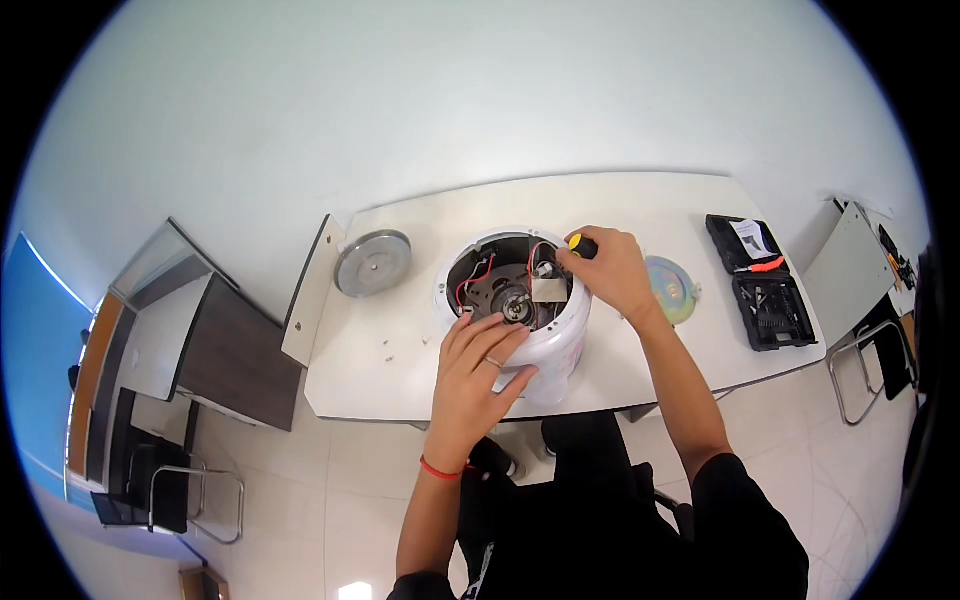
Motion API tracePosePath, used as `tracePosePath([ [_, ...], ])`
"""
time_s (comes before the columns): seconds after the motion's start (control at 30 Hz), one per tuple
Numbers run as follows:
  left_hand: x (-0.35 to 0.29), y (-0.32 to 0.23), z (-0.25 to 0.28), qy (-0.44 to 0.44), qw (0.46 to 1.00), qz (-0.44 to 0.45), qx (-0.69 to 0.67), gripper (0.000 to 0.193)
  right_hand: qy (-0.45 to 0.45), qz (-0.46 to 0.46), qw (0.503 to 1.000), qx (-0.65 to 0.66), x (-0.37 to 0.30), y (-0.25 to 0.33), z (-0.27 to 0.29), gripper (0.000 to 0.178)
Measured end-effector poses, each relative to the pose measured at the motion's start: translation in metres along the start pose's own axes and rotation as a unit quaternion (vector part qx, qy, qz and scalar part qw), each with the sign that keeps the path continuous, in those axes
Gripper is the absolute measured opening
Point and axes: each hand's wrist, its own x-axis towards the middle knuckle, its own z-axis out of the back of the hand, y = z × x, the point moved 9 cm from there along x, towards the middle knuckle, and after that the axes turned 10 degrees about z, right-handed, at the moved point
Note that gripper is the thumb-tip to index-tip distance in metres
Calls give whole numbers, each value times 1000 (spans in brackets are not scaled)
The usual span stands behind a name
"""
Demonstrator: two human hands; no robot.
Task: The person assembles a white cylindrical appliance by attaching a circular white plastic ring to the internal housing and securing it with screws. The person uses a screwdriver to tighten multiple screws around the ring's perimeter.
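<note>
A white round appliance (545,370), which looks like a rice cooker body, stands on the table with its open end up. Inside it show red and white wires, a dark metal plate and a round metal part (516,308) at the centre. My left hand (474,372) lies on the near rim, fingers stretched over the opening and thumb apart on the outer wall. At the right far rim, my right hand (615,268) is closed round a screwdriver (580,246) with a yellow and black handle. Its tip cannot be made out clearly.
On the white table (400,385) lie a round grey metal cover (374,264) at left and several tiny pieces (389,358). At right are a shiny yellowish-green disc (671,290) and an opened black tool case (768,305) holding orange-handled and small tools. Chairs stand both sides.
</note>
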Motion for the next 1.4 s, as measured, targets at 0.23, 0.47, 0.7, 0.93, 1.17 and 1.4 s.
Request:
tracePosePath([
  [0.23,-5,4,-10,-12,1000,-3,3,52,2,-12,1000,24,-1,-4,2,39],
  [0.47,-10,5,-19,-25,999,-28,19,55,-33,-15,998,49,-4,-9,3,38],
  [0.7,-17,10,-25,-47,997,-39,40,54,-40,-7,997,61,-2,-19,-6,40],
  [0.93,-21,10,-35,-64,992,-72,85,53,-35,-44,997,52,-4,-32,-11,41],
  [1.17,-26,18,-40,-96,985,-95,111,54,-24,-67,994,87,-9,-35,-14,41],
  [1.4,-28,20,-41,-118,980,-108,117,50,-51,-58,991,109,-11,-38,-20,40],
])
